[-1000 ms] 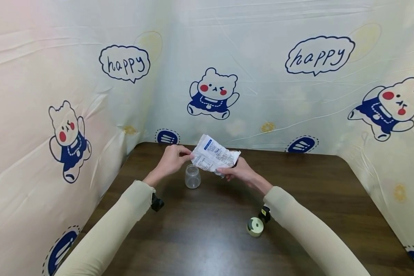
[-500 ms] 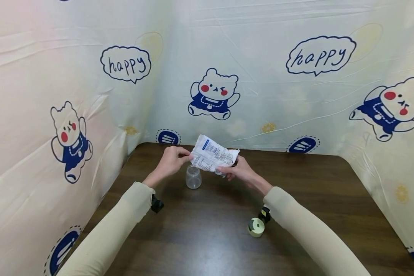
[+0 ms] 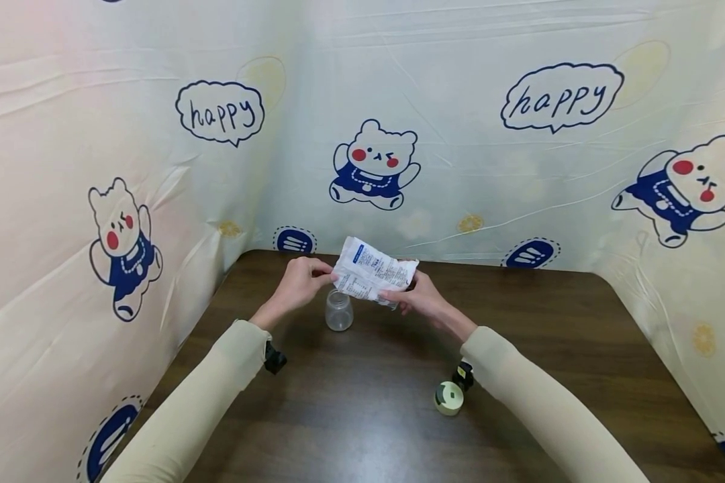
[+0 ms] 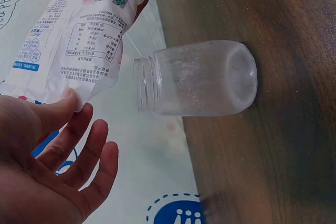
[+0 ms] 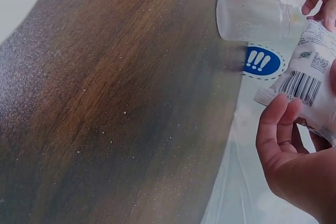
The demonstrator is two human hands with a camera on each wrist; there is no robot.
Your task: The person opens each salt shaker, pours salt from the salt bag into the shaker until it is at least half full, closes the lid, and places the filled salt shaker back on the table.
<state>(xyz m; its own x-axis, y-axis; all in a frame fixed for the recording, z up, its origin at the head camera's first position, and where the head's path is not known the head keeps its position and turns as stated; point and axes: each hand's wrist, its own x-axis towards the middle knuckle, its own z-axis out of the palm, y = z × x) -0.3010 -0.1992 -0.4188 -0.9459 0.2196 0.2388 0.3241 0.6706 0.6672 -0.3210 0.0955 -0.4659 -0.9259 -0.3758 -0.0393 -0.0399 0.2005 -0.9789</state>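
Observation:
A white printed packet (image 3: 374, 272) is held tilted in the air, its left end lower, just above a clear jar (image 3: 339, 312). My left hand (image 3: 300, 282) pinches the packet's lower left corner between thumb and forefinger; in the left wrist view its other fingers spread loosely. At the packet's right end, my right hand (image 3: 425, 298) grips with the thumb on the printed face and fingers behind. The jar stands upright with its threaded mouth uncovered, close under that left corner. A barcode and a QR code show on the packet (image 5: 310, 77) in the right wrist view.
A round pale green lid-like piece (image 3: 448, 398) lies on the brown wooden table (image 3: 350, 429), near the right wrist's camera (image 3: 463, 374). Small white specks dot the tabletop (image 5: 126, 114). A patterned cloth (image 3: 459, 174) hangs around the table's back and sides.
The packet has shifted slightly left over the jar, both hands keeping their hold on it. The jar and the pale green piece stay in place on the table.

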